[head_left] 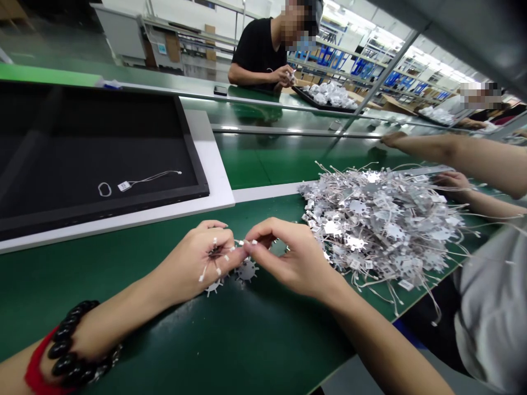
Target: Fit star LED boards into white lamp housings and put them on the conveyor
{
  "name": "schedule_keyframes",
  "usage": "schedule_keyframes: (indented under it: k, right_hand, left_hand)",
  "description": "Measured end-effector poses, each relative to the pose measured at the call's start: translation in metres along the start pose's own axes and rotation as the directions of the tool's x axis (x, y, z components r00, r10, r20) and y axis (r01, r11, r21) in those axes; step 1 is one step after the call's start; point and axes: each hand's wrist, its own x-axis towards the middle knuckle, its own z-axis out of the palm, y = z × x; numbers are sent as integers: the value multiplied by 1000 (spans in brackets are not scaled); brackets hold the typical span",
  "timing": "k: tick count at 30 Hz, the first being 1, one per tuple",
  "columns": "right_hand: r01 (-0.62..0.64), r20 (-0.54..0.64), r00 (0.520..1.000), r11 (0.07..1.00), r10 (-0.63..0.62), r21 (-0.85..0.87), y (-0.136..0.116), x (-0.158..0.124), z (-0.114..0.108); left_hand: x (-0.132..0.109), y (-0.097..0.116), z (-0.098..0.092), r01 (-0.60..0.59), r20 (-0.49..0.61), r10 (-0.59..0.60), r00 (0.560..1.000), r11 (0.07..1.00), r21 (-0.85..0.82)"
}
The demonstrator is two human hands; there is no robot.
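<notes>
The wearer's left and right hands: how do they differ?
The left hand holds several white connectors in its curled grip; the right hand, more open, pinches at another with its fingertips. Black beads and a red band circle the left arm; the right arm shows neither. Both meet above the green table.

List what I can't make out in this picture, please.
All in the head view:
White-tipped wires in the left hand: number hidden by its curled fingers.
Toothed metal plates below: partly covered by that hand.
Tag in the black tray: print too small.
The black tray's far side: cut off by the left edge.
</notes>
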Motion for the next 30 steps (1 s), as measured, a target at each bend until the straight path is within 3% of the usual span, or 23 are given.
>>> schedule_keyframes:
  k: [5, 12, 15, 18, 19, 21, 25, 30]
  right_hand:
    - [2, 29, 1000, 1000, -2, -8, 0, -1, 2]
    - [141, 51, 989, 990, -141, 4, -3, -1, 8]
    - [66, 46, 997, 998, -65, -1, -5, 2, -11]
    - [-115, -177, 981, 967, 76, -228, 4, 4, -37]
    - [-159, -195, 976, 934, 99, -320, 10, 3, -44]
    - [-190, -98, 982, 834, 162, -518, 24, 0, -54]
    - [-82, 155, 945, 663, 290, -744, 47, -8, -59]
    - [-131, 194, 929, 772, 315, -622, 42, -5, -63]
  left_hand:
    - [-3, 6, 0, 95, -67, -96, 993, 995, -17]
    - [2, 2, 1, -162, 38, 162, 986, 987, 17]
    - [1, 2, -2, -76, 40, 79, 996, 994, -82]
    - [-1, 3, -3, 77, 87, -51, 995, 942, -326]
    - [-1, 3, -3, 104, 110, -67, 992, 917, -384]
    - [-1, 3, -4, 114, 137, -61, 989, 900, -421]
    - [0, -1, -7, 136, 151, -79, 985, 897, -420]
    - [3, -1, -12, 162, 77, -143, 987, 894, -418]
